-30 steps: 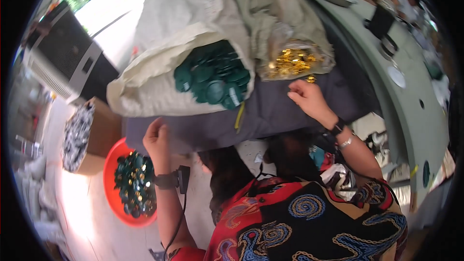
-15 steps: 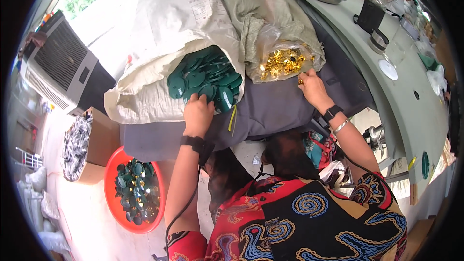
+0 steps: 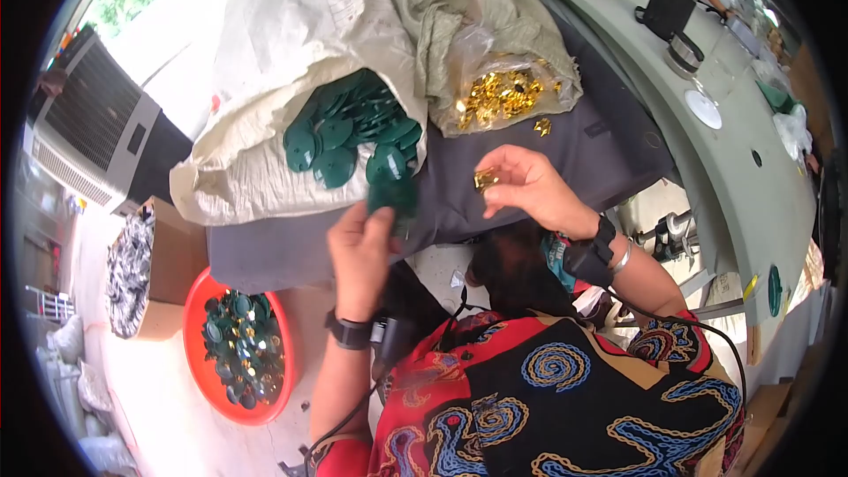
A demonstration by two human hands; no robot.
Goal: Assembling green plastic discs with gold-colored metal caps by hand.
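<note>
Tub [image 3: 194,362], orange-red, sits below and to the left of the left hand [image 3: 357,252] and its grip, full of mixed green and gold pieces [image 3: 237,327]; beyond that grip a white woven sack [image 3: 291,26] gapes, its loose green discs [image 3: 336,132] lying right at the lip, so a knock there could send some sliding onto the grey cloth-covered counter [image 3: 256,252]; the left grip is pinched narrow on a green disc [image 3: 393,199], held by its near edge, and a slack pinch on so smooth-looking a face could let it slip or twist; across to the right, the right hand [image 3: 530,187] has its grip nearly closed on a small gold piece [image 3: 485,179] at the fingertips, where too light a hold could drop it; beyond the right grip an olive woven sack [image 3: 495,0] lies open on more gold pieces [image 3: 508,99], and one stray gold piece [image 3: 541,127], on the cloth just outside the mouth, could be brushed away by the knuckles.

Bottom of the tub lies under its contents; the disc in the left grip is smeared by blur, so I cannot tell whether it is single or a stack; the depths of both sacks are out of sight; the right grip covers part of its piece, and whether others sit behind cannot be told.
</note>
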